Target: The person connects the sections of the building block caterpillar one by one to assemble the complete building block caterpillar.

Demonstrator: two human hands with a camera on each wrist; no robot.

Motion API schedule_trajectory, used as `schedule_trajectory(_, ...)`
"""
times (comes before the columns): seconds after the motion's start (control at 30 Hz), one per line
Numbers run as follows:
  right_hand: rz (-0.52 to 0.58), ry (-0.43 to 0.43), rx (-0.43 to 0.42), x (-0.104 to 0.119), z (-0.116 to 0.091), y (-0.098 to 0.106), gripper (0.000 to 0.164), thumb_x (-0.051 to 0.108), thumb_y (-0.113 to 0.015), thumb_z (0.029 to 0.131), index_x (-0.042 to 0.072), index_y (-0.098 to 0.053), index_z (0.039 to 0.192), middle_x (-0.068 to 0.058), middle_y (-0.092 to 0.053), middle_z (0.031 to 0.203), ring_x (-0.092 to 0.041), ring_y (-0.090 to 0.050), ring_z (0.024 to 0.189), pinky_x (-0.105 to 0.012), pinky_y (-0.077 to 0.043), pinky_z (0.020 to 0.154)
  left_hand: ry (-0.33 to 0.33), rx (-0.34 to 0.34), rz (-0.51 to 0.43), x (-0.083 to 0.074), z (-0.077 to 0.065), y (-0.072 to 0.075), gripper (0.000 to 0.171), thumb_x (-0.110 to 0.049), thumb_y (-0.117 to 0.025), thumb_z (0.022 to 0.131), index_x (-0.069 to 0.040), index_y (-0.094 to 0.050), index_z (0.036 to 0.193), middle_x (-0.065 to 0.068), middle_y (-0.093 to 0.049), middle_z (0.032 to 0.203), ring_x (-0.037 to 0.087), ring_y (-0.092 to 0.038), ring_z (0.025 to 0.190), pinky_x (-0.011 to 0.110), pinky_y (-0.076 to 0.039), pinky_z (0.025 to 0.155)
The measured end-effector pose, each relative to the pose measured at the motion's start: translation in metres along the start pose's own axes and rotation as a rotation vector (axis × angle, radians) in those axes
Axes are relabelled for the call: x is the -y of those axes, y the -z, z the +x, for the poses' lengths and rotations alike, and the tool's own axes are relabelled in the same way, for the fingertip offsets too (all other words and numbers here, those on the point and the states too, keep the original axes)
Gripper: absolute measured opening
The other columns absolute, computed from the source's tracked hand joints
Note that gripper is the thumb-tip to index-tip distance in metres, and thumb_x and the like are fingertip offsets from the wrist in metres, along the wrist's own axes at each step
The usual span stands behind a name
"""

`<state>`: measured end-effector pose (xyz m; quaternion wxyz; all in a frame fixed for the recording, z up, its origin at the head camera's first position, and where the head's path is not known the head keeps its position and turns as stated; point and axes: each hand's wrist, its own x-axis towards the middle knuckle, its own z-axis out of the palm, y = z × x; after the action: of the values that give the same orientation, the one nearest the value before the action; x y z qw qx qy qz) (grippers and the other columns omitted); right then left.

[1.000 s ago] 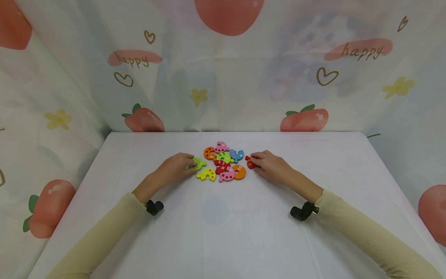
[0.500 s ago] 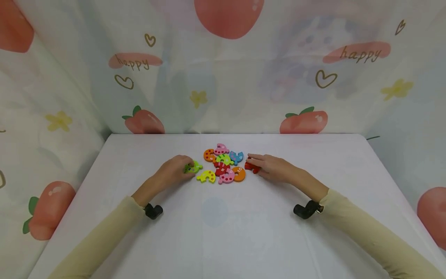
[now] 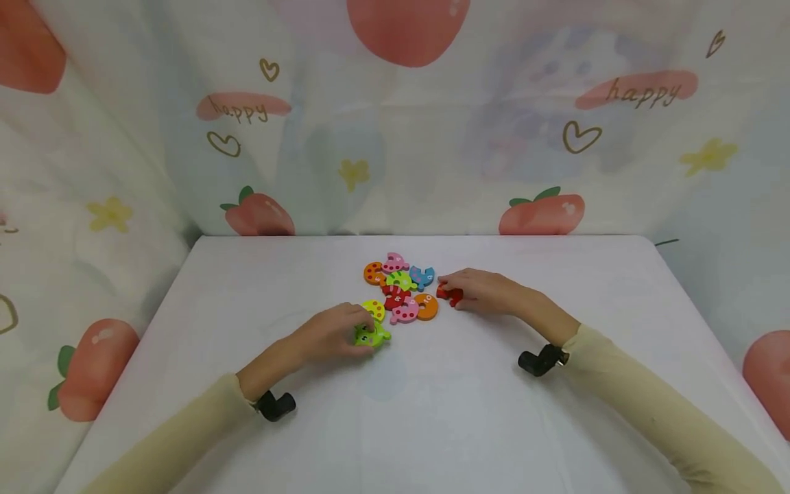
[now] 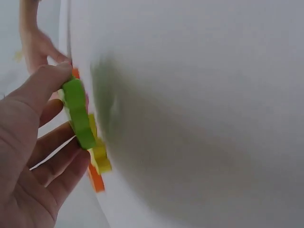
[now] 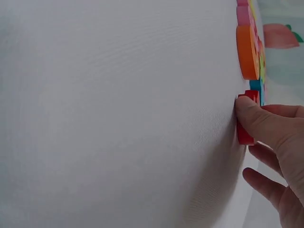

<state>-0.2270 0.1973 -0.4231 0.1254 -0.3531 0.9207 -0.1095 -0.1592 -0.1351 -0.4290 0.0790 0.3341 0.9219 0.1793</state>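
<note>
My left hand [image 3: 330,336] pinches a bright green wooden puzzle piece [image 3: 372,337] with a small face on it. In the left wrist view the green piece's scalloped edge faces the camera, held between thumb and fingers off the tabletop. Beside it lies a yellow spotted puzzle piece [image 3: 376,311], partly covered by my left fingers. On the right of the cluster, my right hand [image 3: 490,291] holds a red puzzle piece [image 5: 244,135] between thumb and fingers, standing at the table surface. Fingers hide much of the red piece.
Between the hands lie several curved pieces: pink spotted [image 3: 405,312], orange numbered [image 3: 427,307], red striped [image 3: 396,298], green striped [image 3: 401,280], blue [image 3: 422,277], orange spotted [image 3: 372,273] and another pink [image 3: 395,263]. A white cloth [image 3: 432,425] covers the table; a printed curtain [image 3: 395,151] stands behind.
My left hand has carried the green piece away from the cluster's left side, toward me and to the right. The right hand stays near its place, with the red piece slightly turned.
</note>
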Motion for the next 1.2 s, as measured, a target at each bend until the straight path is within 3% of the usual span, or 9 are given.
schedule_trajectory(0.17,0.0,-0.044,-0.006,-0.003,0.003,-0.001,0.048,0.027,-0.075,0.085,0.01,-0.059,0.127,-0.009,-0.062,0.128,-0.026,-0.056,0.117,-0.044,-0.054,0.095,-0.013,0.048,0.038,-0.003,0.004,-0.007,0.033,-0.039,-0.077,0.082,-0.023,-0.065,0.108,-0.008,-0.065,0.112,0.009,-0.056,0.106,0.025,-0.054,0.09)
schedule_trajectory(0.3,0.104,-0.059,-0.156,0.0,-0.001,-0.006,0.045,0.029,-0.079,0.081,0.01,-0.062,0.119,-0.006,-0.066,0.115,-0.021,-0.059,0.105,-0.039,-0.057,0.086,0.036,0.034,0.052,0.004,0.012,-0.006,0.032,-0.036,-0.078,0.082,-0.022,-0.064,0.108,-0.007,-0.064,0.111,0.009,-0.055,0.107,0.026,-0.053,0.093)
schedule_trajectory(0.37,0.234,0.007,-0.246,0.008,-0.003,-0.011,0.043,0.025,-0.08,0.08,0.008,-0.063,0.116,-0.006,-0.067,0.111,-0.019,-0.061,0.101,-0.037,-0.058,0.084,0.066,0.04,0.049,0.008,0.018,-0.004,0.032,-0.035,-0.077,0.083,-0.023,-0.064,0.109,-0.007,-0.064,0.112,0.01,-0.054,0.109,0.028,-0.052,0.096)
schedule_trajectory(0.43,0.363,0.12,-0.282,0.02,-0.006,-0.019,0.039,0.021,-0.079,0.081,0.007,-0.064,0.113,-0.007,-0.068,0.108,-0.019,-0.063,0.098,-0.036,-0.059,0.084,0.083,0.042,0.038,0.011,0.023,-0.002,0.032,-0.034,-0.077,0.083,-0.022,-0.064,0.109,-0.006,-0.064,0.113,0.011,-0.054,0.111,0.029,-0.052,0.097)
schedule_trajectory(0.5,0.438,0.221,-0.25,0.035,-0.007,-0.027,0.036,0.022,-0.078,0.082,0.007,-0.064,0.112,-0.006,-0.069,0.107,-0.016,-0.063,0.096,-0.033,-0.059,0.083,0.087,0.044,0.03,0.014,0.028,-0.001,0.031,-0.033,-0.077,0.083,-0.022,-0.064,0.109,-0.006,-0.064,0.114,0.012,-0.054,0.111,0.03,-0.051,0.098)
schedule_trajectory(0.6,0.446,0.263,-0.164,0.055,-0.007,-0.039,0.037,0.031,-0.076,0.084,0.012,-0.064,0.113,-0.001,-0.068,0.106,-0.011,-0.061,0.095,-0.025,-0.056,0.083,0.074,0.049,0.007,0.016,0.033,0.0,0.031,-0.031,-0.077,0.083,-0.021,-0.064,0.109,-0.006,-0.064,0.115,0.012,-0.054,0.11,0.03,-0.051,0.099)
schedule_trajectory(0.7,0.419,0.198,-0.143,0.067,-0.004,-0.045,0.039,0.035,-0.076,0.083,0.016,-0.064,0.114,0.004,-0.066,0.108,-0.007,-0.058,0.099,-0.022,-0.054,0.083,0.05,0.064,-0.008,0.016,0.035,0.0,0.031,-0.03,-0.077,0.084,-0.02,-0.063,0.109,-0.006,-0.064,0.114,0.012,-0.054,0.108,0.03,-0.051,0.099)
schedule_trajectory(0.87,0.426,0.076,-0.198,0.071,0.009,-0.047,0.04,0.034,-0.078,0.081,0.018,-0.064,0.114,0.008,-0.066,0.106,-0.007,-0.057,0.099,-0.023,-0.054,0.084,0.044,0.086,0.006,0.016,0.03,-0.001,0.033,-0.032,-0.077,0.083,-0.021,-0.063,0.111,-0.007,-0.064,0.112,0.009,-0.054,0.103,0.027,-0.051,0.096)
schedule_trajectory(1.2,0.354,0.044,-0.267,0.073,0.026,-0.049,0.04,0.038,-0.078,0.081,0.018,-0.064,0.113,0.005,-0.066,0.106,-0.008,-0.056,0.095,-0.024,-0.053,0.082,0.045,0.11,-0.039,0.015,0.018,0.004,0.035,-0.029,-0.078,0.083,-0.019,-0.063,0.113,-0.007,-0.063,0.114,0.01,-0.055,0.106,0.032,-0.048,0.102)
